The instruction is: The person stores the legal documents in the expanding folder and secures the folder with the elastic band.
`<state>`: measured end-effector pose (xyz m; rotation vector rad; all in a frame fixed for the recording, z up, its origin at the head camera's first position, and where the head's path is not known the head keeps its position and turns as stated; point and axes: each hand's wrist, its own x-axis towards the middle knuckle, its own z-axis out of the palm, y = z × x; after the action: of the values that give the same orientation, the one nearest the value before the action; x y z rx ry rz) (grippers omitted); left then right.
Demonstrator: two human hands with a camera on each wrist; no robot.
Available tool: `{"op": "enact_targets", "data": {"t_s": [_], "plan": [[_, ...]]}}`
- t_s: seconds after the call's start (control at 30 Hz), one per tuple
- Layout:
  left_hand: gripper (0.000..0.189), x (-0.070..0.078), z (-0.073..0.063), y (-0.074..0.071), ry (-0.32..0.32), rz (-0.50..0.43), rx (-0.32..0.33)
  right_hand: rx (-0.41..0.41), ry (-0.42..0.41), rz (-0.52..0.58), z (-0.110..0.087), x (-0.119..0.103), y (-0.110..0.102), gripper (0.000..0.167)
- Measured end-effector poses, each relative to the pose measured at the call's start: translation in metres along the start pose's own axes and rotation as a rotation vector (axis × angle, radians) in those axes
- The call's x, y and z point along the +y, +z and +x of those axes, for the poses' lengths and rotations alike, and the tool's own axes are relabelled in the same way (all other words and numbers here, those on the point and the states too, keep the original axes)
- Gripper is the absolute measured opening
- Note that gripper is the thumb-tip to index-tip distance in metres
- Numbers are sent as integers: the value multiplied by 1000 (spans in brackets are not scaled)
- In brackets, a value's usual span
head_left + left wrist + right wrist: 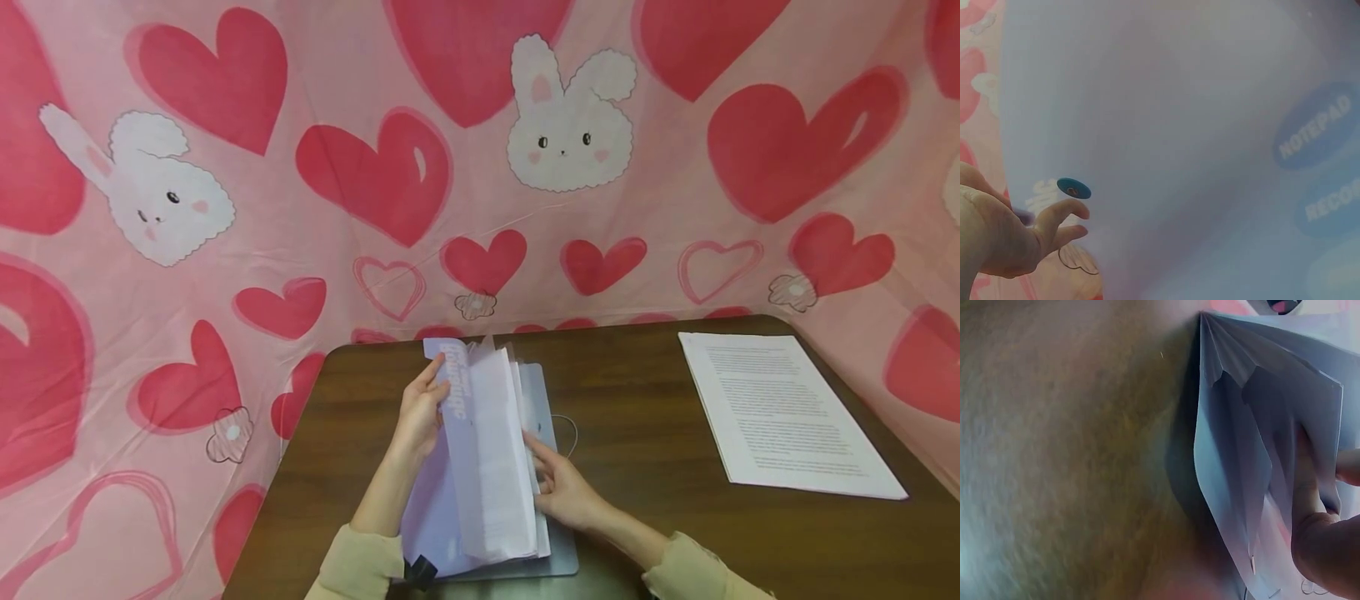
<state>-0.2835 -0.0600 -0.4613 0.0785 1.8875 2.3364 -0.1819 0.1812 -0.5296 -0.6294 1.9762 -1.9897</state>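
Observation:
A lilac expanding file folder point(435, 517) stands partly open on the table, with white papers point(498, 483) between its pockets. My left hand point(418, 412) holds the edge of its lettered cover, thumb and fingers bent at the rim. In the left wrist view that hand point(1016, 231) is beside a round blue button point(1074, 188) on the cover. At the folder's right side, my right hand point(561, 483) pinches a pocket edge. The right wrist view shows fingers point(1310, 487) reaching between the fanned pockets point(1229, 450); the fingertips inside are hidden.
A stack of printed sheets point(787, 417) lies on the right of the dark wooden table point(630, 383). A thin cord loop point(573, 433) sticks out from the folder's right edge. A pink cloth point(315, 217) with hearts and rabbits hangs behind the table.

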Motion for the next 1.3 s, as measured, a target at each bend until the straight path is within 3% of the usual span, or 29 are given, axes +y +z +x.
{"op": "enact_targets", "data": {"t_s": [0.3, 0.57, 0.8, 0.9, 1.0, 1.17, 1.3], "plan": [[64, 0, -1, -1, -15, -10, -8, 36, 1, 9, -4, 4, 6, 97], [63, 0, -1, -1, -13, -21, -8, 27, -25, 26, -16, -1, -7, 94], [63, 0, -1, -1, -17, -4, 6, 42, -174, -17, -36, -10, -39, 83], [63, 0, 0, -1, -24, -10, 1, 97, -255, -114, -45, -14, -57, 83], [64, 0, 0, -1, -25, -20, -23, 219, -287, -277, -53, -19, -76, 75], [64, 1, 0, -2, -17, -32, -27, 482, -247, -672, -67, -27, -109, 65], [63, 2, 0, -1, -10, -40, -15, 603, -163, -903, -79, -30, -138, 67]]}}
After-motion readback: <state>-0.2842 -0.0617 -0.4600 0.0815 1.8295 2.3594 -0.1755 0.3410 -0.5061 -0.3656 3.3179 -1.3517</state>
